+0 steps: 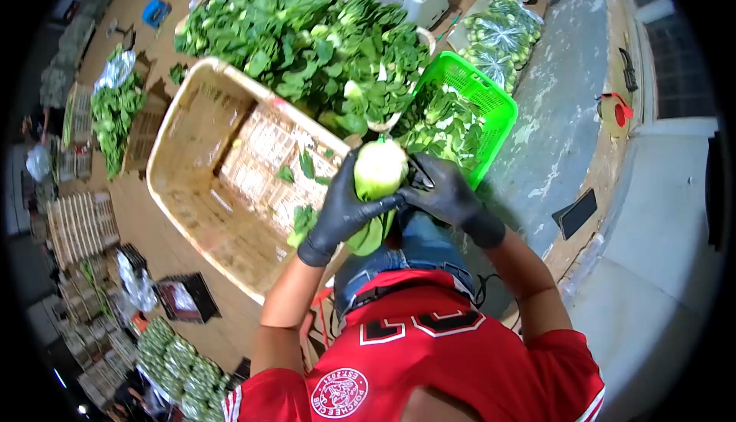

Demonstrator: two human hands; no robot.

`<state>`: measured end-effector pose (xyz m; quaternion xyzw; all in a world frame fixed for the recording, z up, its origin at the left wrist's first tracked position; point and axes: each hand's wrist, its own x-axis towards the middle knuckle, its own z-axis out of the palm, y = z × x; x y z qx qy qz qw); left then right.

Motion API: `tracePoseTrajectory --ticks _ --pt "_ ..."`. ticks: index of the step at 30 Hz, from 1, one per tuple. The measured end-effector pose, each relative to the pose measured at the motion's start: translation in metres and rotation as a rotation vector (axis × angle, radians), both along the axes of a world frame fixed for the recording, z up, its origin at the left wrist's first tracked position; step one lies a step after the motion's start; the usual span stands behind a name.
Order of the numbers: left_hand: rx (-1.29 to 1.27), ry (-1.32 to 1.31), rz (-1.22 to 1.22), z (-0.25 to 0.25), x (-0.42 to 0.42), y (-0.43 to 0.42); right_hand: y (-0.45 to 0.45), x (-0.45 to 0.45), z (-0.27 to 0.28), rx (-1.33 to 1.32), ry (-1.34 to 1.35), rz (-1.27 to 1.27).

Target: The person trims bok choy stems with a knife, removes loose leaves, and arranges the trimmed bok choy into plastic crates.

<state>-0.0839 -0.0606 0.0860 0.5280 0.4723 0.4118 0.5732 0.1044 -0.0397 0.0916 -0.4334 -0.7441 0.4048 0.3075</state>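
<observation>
A leafy green vegetable [381,167] with a pale, cut-looking base is held up in front of the lap, base toward the camera. My left hand [343,203], in a black glove, is wrapped round its left side with the thumb across the front. On its right side is my right hand [445,190], also black-gloved, with fingers bent close to the vegetable; whether they grip anything is unclear. Green leaves hang below the hands. Beyond them lies a large heap of leafy greens [299,39]. A green crate [502,111] at the right holds loose leaves.
A large tan tub [180,127] with scattered leaves stands at the left. Bagged greens [502,31] lie at the upper right. Further left are a blue object [156,13], a slatted crate [83,226] and more bagged vegetables [180,364]. A dark flat object [575,213] is at the right.
</observation>
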Motion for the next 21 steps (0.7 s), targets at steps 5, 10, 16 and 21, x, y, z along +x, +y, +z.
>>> tracePoseTrajectory --ticks 5,10,16,21 --pt "0.126 0.189 -0.116 0.018 0.050 0.018 0.002 0.069 0.026 0.320 -0.396 -0.069" --pt "0.252 0.353 -0.220 0.011 0.084 0.026 -0.011 0.107 0.028 0.268 -0.496 -0.133" --pt "0.179 0.209 -0.342 0.005 0.116 0.021 -0.015 0.194 -0.079 -0.295 -0.560 -0.559" --pt "0.076 0.337 -0.259 0.000 0.138 0.030 -0.030 0.139 -0.014 -0.171 0.160 -0.480"
